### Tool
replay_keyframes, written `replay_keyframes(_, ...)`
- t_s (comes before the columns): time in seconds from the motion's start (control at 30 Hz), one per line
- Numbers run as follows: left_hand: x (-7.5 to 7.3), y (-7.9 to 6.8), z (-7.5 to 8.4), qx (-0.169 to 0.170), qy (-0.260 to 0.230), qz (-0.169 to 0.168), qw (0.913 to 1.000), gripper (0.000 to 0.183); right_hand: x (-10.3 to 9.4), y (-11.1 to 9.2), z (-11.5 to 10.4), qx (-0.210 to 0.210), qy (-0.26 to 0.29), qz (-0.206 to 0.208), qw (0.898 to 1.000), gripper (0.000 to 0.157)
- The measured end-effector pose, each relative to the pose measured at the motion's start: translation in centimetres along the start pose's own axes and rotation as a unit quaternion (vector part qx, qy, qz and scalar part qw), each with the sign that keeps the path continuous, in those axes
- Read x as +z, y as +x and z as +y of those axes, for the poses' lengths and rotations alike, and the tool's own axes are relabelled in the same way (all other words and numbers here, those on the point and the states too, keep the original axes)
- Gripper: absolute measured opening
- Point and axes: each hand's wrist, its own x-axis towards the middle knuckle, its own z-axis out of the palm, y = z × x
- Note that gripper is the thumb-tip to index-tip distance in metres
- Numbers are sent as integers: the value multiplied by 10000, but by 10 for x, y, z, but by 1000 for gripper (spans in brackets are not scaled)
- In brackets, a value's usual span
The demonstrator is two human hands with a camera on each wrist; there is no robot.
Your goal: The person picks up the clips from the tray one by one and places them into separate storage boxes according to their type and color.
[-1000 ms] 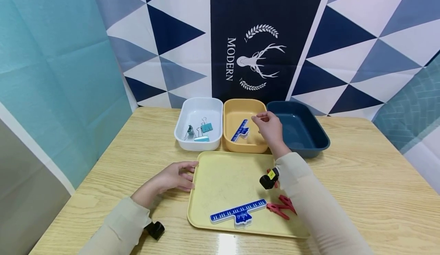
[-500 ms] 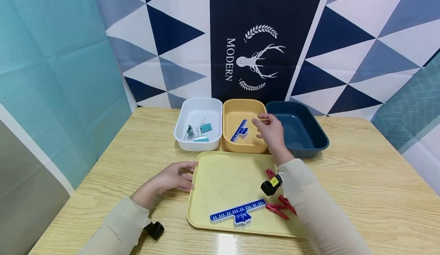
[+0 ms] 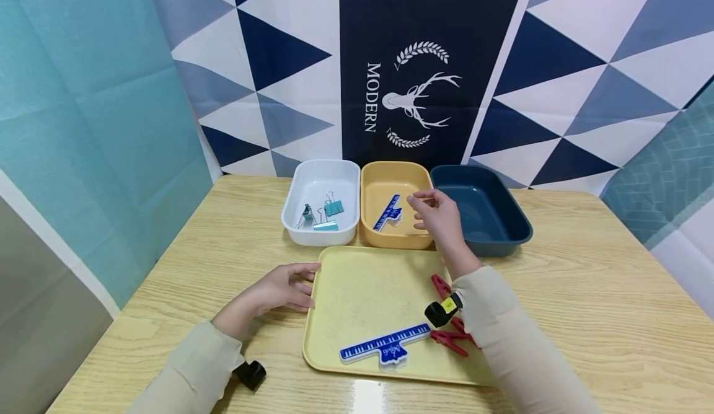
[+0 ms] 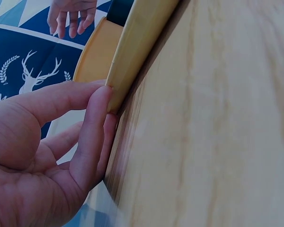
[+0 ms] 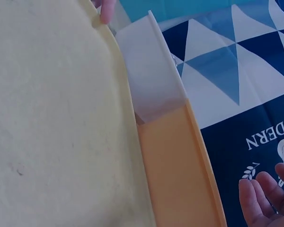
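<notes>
My right hand (image 3: 441,214) hangs over the right side of the yellow-orange bin (image 3: 397,242), fingers loosely bent, with nothing between them. Inside that bin lies a blue-and-white music clip (image 3: 387,213) with a piano-key pattern. My left hand (image 3: 286,288) rests at the left edge of the pale yellow tray (image 3: 368,290); the left wrist view has its fingertips (image 4: 98,97) touching the rim. A second, larger-looking piano-key music clip (image 3: 386,344) lies near the tray's front. Red clothespins (image 3: 449,341) lie at the tray's right, partly hidden by my right wrist and sleeve.
Left of the yellow-orange bin stands a white bin (image 3: 320,237) holding several teal binder clips (image 3: 326,225). A dark blue bin (image 3: 483,211) stands to its right. The three bins line the back of the wooden table (image 3: 602,277), before a patterned cloth (image 3: 301,61).
My right hand has drawn slightly toward me and its fingers have loosened, while its wrist has shifted right, uncovering more of a red clothespin. The left hand stays at the tray edge.
</notes>
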Motion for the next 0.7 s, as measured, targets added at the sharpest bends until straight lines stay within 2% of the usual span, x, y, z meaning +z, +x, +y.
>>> replay_keyframes(0.7,-1,3,-5,11,2,23,10000,71,2,-26,0,-190,-14,-348,9992,38)
